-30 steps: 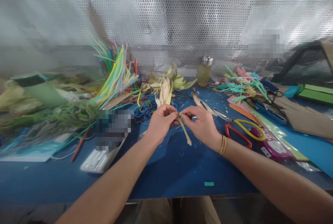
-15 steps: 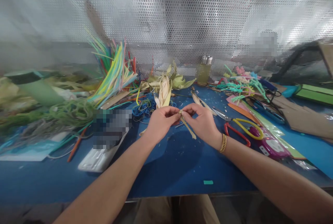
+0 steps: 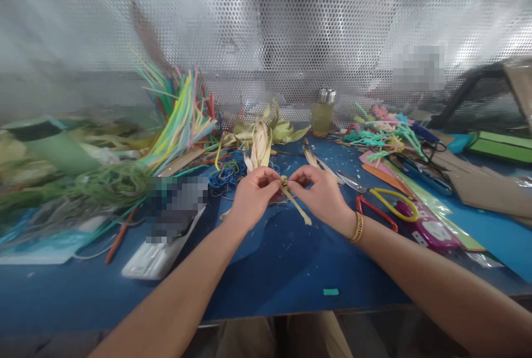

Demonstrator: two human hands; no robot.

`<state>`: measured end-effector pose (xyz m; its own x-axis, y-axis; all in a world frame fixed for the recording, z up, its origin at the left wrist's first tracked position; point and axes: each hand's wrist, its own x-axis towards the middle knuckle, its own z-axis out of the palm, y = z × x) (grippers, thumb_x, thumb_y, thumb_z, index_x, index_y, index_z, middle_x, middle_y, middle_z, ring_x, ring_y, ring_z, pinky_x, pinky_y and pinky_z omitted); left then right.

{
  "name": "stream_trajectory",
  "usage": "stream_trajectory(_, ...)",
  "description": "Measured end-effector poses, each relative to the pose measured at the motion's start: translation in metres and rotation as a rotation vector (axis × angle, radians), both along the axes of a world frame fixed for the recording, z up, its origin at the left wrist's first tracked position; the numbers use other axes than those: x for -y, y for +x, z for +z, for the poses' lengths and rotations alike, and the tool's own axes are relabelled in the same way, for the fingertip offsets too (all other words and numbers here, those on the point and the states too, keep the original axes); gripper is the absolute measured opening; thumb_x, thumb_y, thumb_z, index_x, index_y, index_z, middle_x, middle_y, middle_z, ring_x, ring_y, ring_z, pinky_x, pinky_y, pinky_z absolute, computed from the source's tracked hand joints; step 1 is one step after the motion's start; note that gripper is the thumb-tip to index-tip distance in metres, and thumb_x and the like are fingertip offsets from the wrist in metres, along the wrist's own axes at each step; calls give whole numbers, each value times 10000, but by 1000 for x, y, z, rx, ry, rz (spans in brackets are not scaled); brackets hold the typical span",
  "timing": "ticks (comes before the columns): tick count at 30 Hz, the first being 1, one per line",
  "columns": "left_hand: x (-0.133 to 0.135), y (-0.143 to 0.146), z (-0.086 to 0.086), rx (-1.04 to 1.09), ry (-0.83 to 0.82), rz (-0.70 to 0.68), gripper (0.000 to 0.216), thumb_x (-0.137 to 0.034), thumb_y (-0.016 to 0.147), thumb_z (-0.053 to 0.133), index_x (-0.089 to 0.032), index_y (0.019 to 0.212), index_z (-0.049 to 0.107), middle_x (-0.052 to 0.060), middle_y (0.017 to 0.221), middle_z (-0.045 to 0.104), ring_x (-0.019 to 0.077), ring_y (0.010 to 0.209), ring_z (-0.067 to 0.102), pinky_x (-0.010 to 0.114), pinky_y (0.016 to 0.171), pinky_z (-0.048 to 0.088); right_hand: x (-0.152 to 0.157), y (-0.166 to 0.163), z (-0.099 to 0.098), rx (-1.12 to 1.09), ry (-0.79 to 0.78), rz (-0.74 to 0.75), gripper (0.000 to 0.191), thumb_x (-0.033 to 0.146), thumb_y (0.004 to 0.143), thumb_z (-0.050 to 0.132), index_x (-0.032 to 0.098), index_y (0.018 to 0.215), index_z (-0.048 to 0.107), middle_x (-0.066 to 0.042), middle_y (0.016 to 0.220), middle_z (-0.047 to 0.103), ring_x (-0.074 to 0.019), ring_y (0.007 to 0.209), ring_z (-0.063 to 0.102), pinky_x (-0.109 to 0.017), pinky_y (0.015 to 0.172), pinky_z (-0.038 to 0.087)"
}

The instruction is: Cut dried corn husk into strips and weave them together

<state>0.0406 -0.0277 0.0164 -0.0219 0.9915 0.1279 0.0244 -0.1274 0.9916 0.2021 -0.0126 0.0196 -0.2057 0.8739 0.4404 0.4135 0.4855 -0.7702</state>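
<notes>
One pale strip (image 3: 284, 182), bunched at its top, tail slanting over the blue table (image 3: 274, 275)! Left hand (image 3: 257, 193) pinches the bunch, tips nearly closed; right hand (image 3: 319, 194), just as tight, nips its other side. Scissors (image 3: 366, 189) lie nearby, husks (image 3: 261, 144) behind.

Drew left hand (image 3: 254, 196) and right hand (image 3: 322, 197) slightly apart since half-second ago, baring more of knotted strip (image 3: 284, 181); swung loose end (image 3: 306, 219) rightward over past second.
</notes>
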Motion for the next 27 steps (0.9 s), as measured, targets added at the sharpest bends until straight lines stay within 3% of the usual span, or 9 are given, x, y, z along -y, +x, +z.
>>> stream_trajectory(12,-1,-2,-8,-268,170,-86,49,-247,815,594,-201,826,606,-7,709,624,131,663,594,240,615,489,-5,1,-2,64,-116,-79,61,224,691,640,180,653,621,-6,618,655,-117,552,570,-228,500,404)
stream_trajectory(16,-1,-3,-6,-313,186,-122,39,-226,811,592,-199,817,618,3,751,641,139,697,604,249,635,489,-7,1,-3,9,-160,-27,82,225,716,633,177,653,612,-2,622,651,-112,552,568,-226,503,410)
stream_trajectory(21,0,0,-1,-153,62,-52,58,-243,805,607,-188,823,607,5,755,638,149,733,629,257,655,507,-7,3,-3,4,-78,78,91,220,798,605,178,819,683,-26,782,718,-132,707,643,-251,643,476)
stream_trajectory(27,1,3,1,-135,-8,-34,59,-239,799,615,-190,831,605,-6,767,620,136,737,622,231,634,479,-5,7,-1,110,72,9,102,182,805,609,195,890,662,-17,779,723,-145,710,656,-276,677,463)
